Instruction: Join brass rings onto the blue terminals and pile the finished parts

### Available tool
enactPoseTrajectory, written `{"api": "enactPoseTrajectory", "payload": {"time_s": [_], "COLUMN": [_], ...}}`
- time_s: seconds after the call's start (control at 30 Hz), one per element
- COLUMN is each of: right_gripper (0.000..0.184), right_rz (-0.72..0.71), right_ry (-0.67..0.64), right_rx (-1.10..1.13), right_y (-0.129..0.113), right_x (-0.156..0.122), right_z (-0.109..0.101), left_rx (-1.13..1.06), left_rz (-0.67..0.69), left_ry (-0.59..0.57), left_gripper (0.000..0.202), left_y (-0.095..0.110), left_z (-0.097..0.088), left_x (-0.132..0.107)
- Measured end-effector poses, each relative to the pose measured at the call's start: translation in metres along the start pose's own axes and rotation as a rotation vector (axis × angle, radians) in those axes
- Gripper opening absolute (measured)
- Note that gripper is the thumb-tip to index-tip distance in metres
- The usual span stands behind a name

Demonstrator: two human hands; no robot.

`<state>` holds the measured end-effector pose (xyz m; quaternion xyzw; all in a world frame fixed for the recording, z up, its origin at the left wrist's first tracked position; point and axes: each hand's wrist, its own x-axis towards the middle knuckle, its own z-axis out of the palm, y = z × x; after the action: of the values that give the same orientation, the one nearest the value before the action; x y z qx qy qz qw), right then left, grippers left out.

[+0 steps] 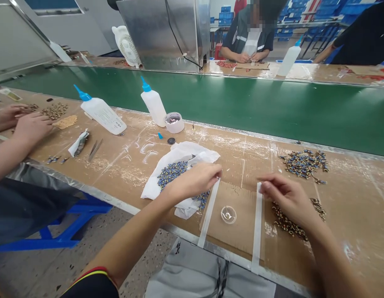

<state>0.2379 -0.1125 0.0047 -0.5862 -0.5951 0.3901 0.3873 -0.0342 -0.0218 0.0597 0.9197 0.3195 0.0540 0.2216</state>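
My left hand (196, 180) rests, fingers curled together, on a white bag (182, 155) that holds a heap of small blue and gold parts (171, 170). What its fingertips pinch is too small to make out. My right hand (286, 196) hovers over a row of dark brown and gold parts (285, 223), fingers pinched with a thin pin-like piece sticking out to the left. Between the hands lies a cardboard pad (238, 223) taped down with white strips, with a small clear dish (228, 214) on it.
Another pile of blue parts (305, 162) lies at the right. Two squeeze bottles with blue tips (102, 114) (153, 104) and a small tub (174, 122) stand at the back. A co-worker's hands (27, 124) work at the left. A green conveyor belt (241, 103) runs behind; people sit across it.
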Motion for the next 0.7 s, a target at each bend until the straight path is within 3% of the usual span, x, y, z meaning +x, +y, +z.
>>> {"api": "enactPoseTrajectory", "payload": {"time_s": [0.1, 0.2, 0.4, 0.57, 0.7], "right_gripper": [0.027, 0.026, 0.013, 0.010, 0.011], "right_rz": [-0.060, -0.127, -0.174, -0.282, -0.332], "right_ry": [-0.282, -0.387, -0.377, -0.340, -0.316], "right_rx": [-0.085, -0.133, -0.092, -0.036, -0.138], "right_y": [-0.014, -0.022, -0.025, -0.023, -0.022], "right_x": [-0.005, -0.007, -0.011, -0.011, -0.011], "right_z": [0.028, 0.051, 0.069, 0.059, 0.048], "left_rx": [-0.067, -0.097, -0.442, -0.762, -0.778], "left_rz": [0.091, 0.150, 0.201, 0.133, 0.037], "left_ry": [0.009, 0.001, 0.003, 0.036, 0.079], "left_gripper": [0.014, 0.018, 0.017, 0.011, 0.005], "left_y": [0.010, 0.012, 0.004, 0.001, -0.003], "left_z": [0.018, 0.034, 0.054, 0.063, 0.067], "left_x": [0.028, 0.052, 0.057, 0.054, 0.060]}}
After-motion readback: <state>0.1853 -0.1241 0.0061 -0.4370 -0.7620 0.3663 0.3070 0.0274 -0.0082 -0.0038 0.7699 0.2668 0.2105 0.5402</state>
